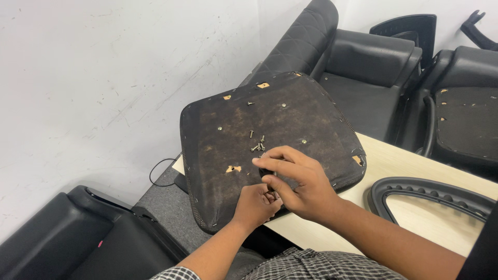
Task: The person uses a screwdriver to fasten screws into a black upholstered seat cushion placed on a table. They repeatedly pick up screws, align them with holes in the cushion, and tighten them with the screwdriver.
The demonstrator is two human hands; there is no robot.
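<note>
Several loose screws (pixel 257 143) lie in a small cluster on the upturned seat base (pixel 244 129), just beyond my right hand (pixel 295 181). The seat base rests underside up, partly on the pale table (pixel 394 161) and overhanging its near edge. My right hand is pressed on the fabric, fingers curled and pinched around a small dark part that I cannot identify. My left hand (pixel 255 205) sits directly below it, touching it, loosely clenched; whether it holds anything I cannot tell. Further single fasteners are fixed in the fabric above and to either side of the cluster. To the right of my right hand, a black curved plastic frame (pixel 430 194) lies on the table. Beyond the seat base stand black padded chairs (pixel 363 78). Below and to the left of my left hand, another black cushion (pixel 67 233) sits low by the white wall (pixel 104 78).
</note>
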